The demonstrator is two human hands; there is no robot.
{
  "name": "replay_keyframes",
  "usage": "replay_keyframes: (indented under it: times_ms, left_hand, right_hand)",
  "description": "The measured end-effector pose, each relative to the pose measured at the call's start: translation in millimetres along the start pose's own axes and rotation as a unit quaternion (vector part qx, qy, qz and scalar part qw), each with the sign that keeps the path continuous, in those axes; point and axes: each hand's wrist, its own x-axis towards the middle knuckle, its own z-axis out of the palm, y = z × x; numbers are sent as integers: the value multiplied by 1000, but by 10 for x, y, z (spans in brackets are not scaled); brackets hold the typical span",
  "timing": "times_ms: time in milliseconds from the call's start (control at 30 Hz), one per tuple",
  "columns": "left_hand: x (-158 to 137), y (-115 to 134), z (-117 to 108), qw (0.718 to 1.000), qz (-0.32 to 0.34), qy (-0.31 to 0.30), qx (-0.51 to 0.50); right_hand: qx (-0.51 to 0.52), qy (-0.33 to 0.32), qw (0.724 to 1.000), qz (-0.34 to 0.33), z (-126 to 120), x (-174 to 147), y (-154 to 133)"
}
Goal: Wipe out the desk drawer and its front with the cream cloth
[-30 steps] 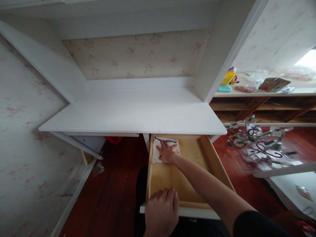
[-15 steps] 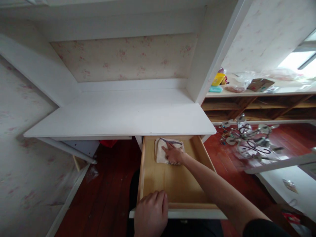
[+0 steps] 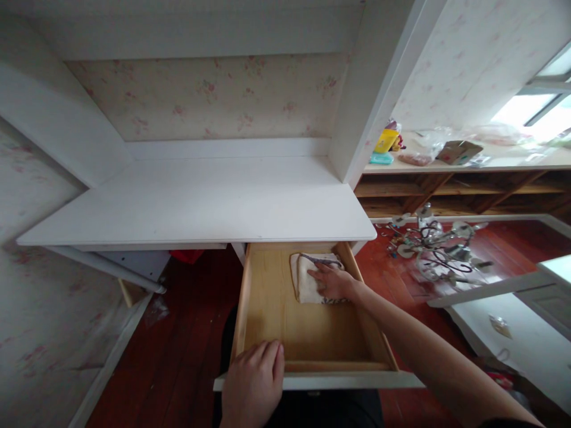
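My right hand point(image 3: 332, 282) lies on a folded cream cloth point(image 3: 307, 289) with dark markings, its fingers spread and pressing it down. The cloth rests on the wooden bottom of a pulled-out drawer point(image 3: 267, 315), towards the back right and near the right side wall. At the drawer's near left corner, my left hand point(image 3: 254, 380) is closed over the top of the white drawer front point(image 3: 339, 380). Its fingertips are partly hidden. The drawer sits under a white desk point(image 3: 241, 202).
A white hutch panel point(image 3: 370, 101) rises from the desk's right side. Right of the desk, a chandelier point(image 3: 432, 238) lies on the red wood floor point(image 3: 388, 273). Behind it, a low shelf unit point(image 3: 401, 189) carries bags and a cardboard box point(image 3: 459, 152). White furniture point(image 3: 495, 321) stands at the lower right.
My right hand and the cloth have slid to the right across the drawer bottom, closer to the right wall. My left hand keeps its place on the drawer front. The view has shifted slightly.
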Motion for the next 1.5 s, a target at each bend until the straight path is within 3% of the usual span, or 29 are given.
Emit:
replay_keyframes:
  times_ms: [300,600,833,1033,1167,1333,1500]
  left_hand:
    - [-4,-15,32,1000,19,17,-5]
    - [-20,-44,80,999,25,44,1]
    - [-7,-28,61,998,18,51,-8]
    - [-2,-31,57,998,20,58,-25]
    - [-8,-45,80,995,11,91,-25]
    - [-13,-56,138,994,7,103,-20]
    - [-3,-67,202,994,13,111,-19]
  right_hand:
    - [31,-10,999,-12,418,-743,-356]
    - [35,-4,999,-27,452,-759,-550]
    - [17,17,999,-48,312,-545,-810]
    - [-37,45,995,-86,221,-40,-1529]
    - [-86,45,993,-62,315,247,-1944]
    - [-88,40,993,-66,436,339,-1942]
    - [-49,68,996,-19,214,486,-1762]
